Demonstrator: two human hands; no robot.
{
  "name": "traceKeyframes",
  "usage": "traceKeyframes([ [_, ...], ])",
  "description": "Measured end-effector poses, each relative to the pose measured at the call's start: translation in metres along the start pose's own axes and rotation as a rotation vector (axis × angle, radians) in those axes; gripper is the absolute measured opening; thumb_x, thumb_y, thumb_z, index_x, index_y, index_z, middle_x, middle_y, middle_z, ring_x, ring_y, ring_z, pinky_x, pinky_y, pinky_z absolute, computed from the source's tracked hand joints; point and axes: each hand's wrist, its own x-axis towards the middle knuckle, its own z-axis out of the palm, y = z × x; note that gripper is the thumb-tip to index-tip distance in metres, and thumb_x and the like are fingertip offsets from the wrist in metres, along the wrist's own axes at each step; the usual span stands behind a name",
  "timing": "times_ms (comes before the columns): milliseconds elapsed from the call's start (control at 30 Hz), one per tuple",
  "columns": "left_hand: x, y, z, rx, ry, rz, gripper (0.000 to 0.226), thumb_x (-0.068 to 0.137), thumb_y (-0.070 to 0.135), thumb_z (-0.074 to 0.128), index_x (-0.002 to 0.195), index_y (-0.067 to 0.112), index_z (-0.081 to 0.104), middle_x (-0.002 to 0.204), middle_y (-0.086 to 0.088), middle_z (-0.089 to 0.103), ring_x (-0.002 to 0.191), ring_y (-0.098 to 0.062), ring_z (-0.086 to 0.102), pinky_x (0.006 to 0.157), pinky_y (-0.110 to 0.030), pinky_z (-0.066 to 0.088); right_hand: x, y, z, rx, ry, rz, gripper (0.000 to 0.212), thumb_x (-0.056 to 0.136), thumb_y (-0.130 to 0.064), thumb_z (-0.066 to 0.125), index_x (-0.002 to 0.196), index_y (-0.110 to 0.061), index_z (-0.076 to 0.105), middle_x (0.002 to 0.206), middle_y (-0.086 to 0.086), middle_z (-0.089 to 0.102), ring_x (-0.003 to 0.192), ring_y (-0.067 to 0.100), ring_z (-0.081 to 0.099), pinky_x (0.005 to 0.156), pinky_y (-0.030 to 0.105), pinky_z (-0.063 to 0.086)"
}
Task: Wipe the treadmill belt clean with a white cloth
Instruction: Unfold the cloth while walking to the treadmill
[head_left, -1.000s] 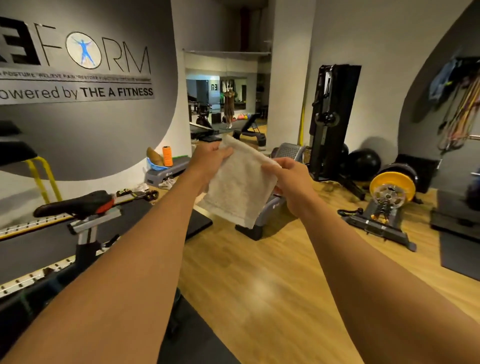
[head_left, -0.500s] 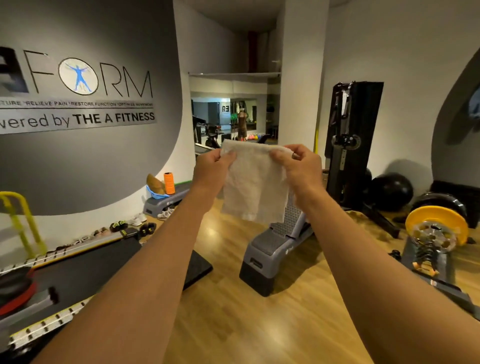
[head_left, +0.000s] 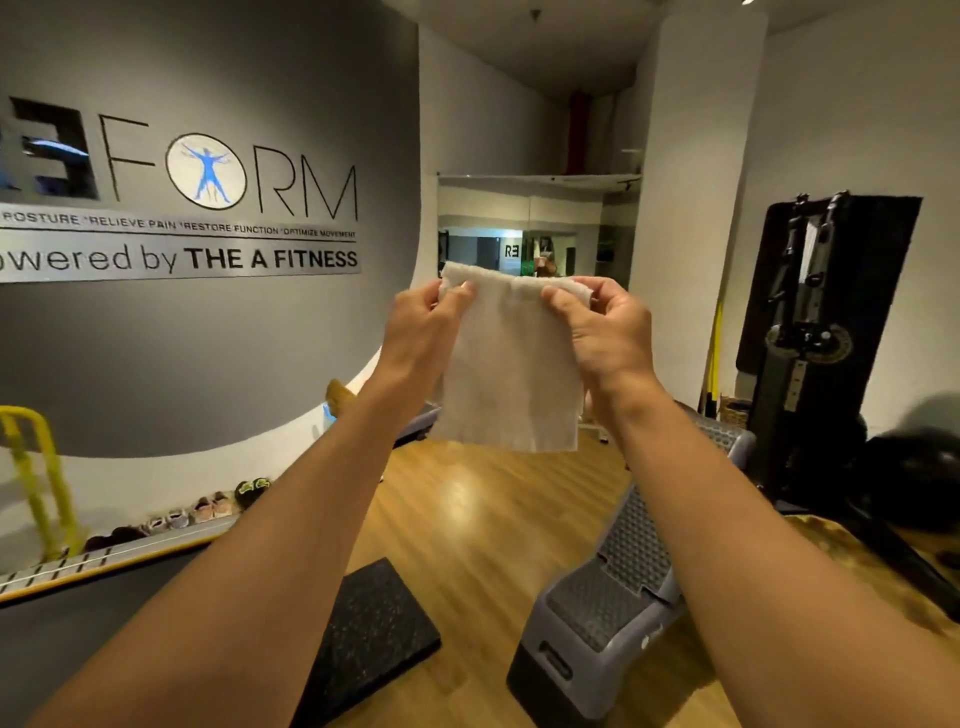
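White cloth (head_left: 506, 374) hangs in the air, its top corners pinched between thumb and fingers of the left hand (head_left: 422, 338) and the right hand (head_left: 608, 332).

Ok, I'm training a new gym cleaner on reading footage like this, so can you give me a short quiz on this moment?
1. Where do the left hand and the right hand pinch the white cloth?
A. along its top edge
B. along its bottom edge
C. in its middle
2. True or false: the cloth is crumpled into a ball.
3. Fill in: a row of ___ lines the foot of the grey wall on the left.

Key
1. A
2. False: it hangs flat in the air between the hands.
3. shoes
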Motion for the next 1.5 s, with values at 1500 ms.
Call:
traceKeyframes([
  [1500,0.655,-0.598,-0.073,0.525,0.743,0.061,0.045,0.095,0.039,0.050,0.089,-0.005,0.059,0.073,-0.014,0.054,0.064,-0.025,0.048,0.058,-0.042,0.041,0.635,0.572,0.573,0.370,-0.727,-0.229,0.017,0.098,-0.024,0.050,0.111,-0.017,0.059,0.101,-0.005,0.061,0.087,0.000,0.056,0.072,0.014,0.048],
])
